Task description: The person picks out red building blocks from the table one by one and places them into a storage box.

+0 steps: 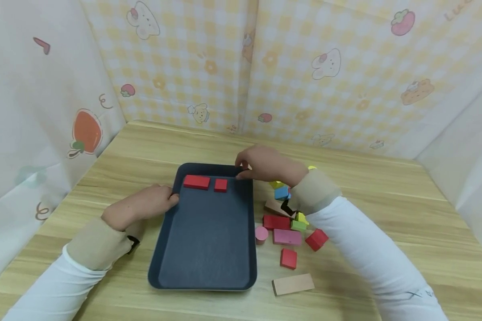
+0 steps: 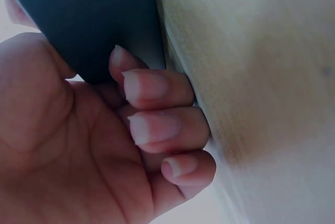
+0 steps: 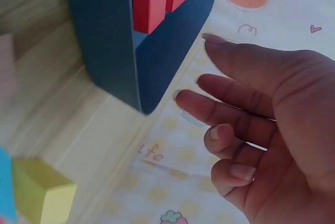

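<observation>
A dark blue-grey tray lies on the wooden table, slightly left of centre in the head view. In its far left corner lies a long red block, and a small red square block sits just right of it. My left hand holds the tray's left wall, thumb over the rim and fingers curled along the outside. At the far right corner of the tray hovers my right hand. In the right wrist view its thumb and fingers are apart, with nothing between them and a gap to the tray wall.
Right of the tray lie several loose blocks: a pink cylinder, a pink block, a red block, a blue block and a plain wooden block. My right forearm partly covers the pile. A patterned curtain hangs behind the table.
</observation>
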Demonstrator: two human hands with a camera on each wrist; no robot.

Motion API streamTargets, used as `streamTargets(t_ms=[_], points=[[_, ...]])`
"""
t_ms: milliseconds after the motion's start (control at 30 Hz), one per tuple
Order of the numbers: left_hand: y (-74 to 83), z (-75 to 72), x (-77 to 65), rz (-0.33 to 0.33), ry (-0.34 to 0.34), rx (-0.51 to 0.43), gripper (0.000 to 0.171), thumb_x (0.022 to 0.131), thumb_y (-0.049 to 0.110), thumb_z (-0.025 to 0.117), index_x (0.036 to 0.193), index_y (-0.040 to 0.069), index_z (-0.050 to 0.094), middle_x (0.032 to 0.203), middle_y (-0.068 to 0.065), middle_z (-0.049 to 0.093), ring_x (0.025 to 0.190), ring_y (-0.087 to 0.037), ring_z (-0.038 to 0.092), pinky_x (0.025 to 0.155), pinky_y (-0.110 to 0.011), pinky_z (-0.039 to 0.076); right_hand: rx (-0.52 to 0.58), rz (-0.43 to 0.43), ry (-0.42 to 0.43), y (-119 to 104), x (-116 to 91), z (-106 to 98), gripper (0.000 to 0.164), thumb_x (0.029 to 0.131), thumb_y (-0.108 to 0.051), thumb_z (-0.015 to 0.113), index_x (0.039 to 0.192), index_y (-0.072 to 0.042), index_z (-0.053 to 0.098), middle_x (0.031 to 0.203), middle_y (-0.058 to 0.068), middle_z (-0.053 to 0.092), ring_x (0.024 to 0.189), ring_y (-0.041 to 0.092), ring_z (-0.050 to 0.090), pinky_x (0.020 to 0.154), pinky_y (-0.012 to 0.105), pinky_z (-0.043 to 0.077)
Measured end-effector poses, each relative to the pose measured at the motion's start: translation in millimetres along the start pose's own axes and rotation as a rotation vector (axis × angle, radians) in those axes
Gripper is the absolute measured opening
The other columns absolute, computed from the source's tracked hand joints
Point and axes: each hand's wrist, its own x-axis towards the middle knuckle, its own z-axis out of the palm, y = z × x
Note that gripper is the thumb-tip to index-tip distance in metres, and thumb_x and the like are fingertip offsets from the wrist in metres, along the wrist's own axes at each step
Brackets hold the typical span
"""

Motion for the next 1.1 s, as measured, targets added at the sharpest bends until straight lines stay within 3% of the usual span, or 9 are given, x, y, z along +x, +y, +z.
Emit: streamTargets(t_ms=[333,633,1100], points=[[-1.0,1.2,0.0,0.001,-0.011,-0.005,0.038,0.098,0.022,0.030,0.064,0.012,0.044,0.061,-0.004,0.042,0.052,-0.016,0.037,0.060,-0.032,0.036,-0.012,0.026,-0.058,5.7,-32.9,-2.4,0.030,0.084,-0.031,0.066,0.106,-0.011,0.066,0.088,-0.002,0.064,0.078,0.011,0.054,0.072,0.029,0.048],[0.2,-0.1,-2.0,-0.002,-0.004,-0.015,0.037,0.098,0.022,0.031,0.065,0.012,0.044,0.062,-0.004,0.042,0.052,-0.016,0.037,0.059,-0.032,0.036,0.019,0.020,-0.093,4.9,-51.4,9.9,0.025,0.083,-0.025,0.067,0.104,-0.011,0.066,0.089,-0.001,0.064,0.076,0.012,0.054,0.069,0.027,0.048],[2.5,-2.0,-1.1,0.000,-0.013,0.004,0.037,0.098,0.022,0.031,0.064,0.012,0.043,0.062,-0.004,0.042,0.054,-0.017,0.038,0.063,-0.033,0.036,-0.039,-0.034,-0.153,-3.7,-77.4,34.7,0.019,0.080,-0.028,0.070,0.094,-0.016,0.067,0.081,-0.006,0.059,0.071,0.008,0.051,0.062,0.024,0.045]])
